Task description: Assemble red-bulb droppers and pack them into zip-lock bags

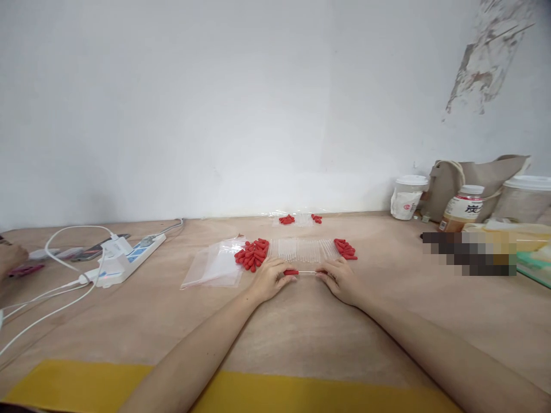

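Right around the middle of the table (297,338), both hands are on one slim clear rod (307,272), held level just above the wood; the left hand (271,278) has its grip clamped on a red piece (291,272) at the rod's left end; the right hand (342,280) looks pinched on the other end, though its fingers hide the exact contact; holding both ends probably keeps something that thin lined up and steady.

Just past the hands there's a row of clear rods (301,250) laid side by side, presumably so singles are easy to grab; a bigger red pile (252,256) sits at the row's left end and a smaller red pile (345,249) at its right, so likely neither hand has to stretch; flat clear bags (210,267) lie left of the bigger pile, close but out of the way.

Off left is a power strip (140,252), with another person's hand (11,258) at the edge; a lidded cup (407,198) and bottle (462,209) stand well right, maybe to keep spills away.
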